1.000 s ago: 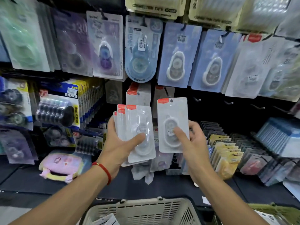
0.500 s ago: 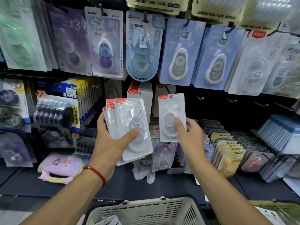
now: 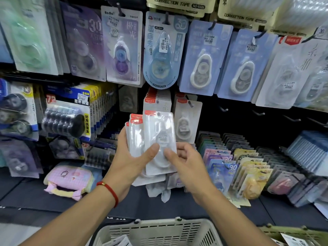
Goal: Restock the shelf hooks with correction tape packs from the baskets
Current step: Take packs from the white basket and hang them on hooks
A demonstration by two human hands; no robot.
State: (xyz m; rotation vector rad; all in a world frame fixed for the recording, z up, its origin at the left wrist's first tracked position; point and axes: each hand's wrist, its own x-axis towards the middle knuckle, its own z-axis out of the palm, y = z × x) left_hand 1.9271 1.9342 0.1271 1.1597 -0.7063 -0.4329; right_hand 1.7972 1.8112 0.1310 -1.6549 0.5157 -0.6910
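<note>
Gripping the pack stack [image 3: 154,139], left hand [image 3: 131,162] and right hand [image 3: 186,162].

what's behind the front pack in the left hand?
More white packs fanned behind the front pack, red tabs showing at their tops. Left hand grips the stack; right hand pinches the front pack. Exact count is hidden.

head-worn camera looks forward and down, close to shelf hooks [image 3: 224,109].

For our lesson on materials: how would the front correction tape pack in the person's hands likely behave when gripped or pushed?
The front correction tape pack is a flat card with a clear blister, so probably light and fairly stiff. Its glossy plastic may slide against the stack held by the left hand.
</note>
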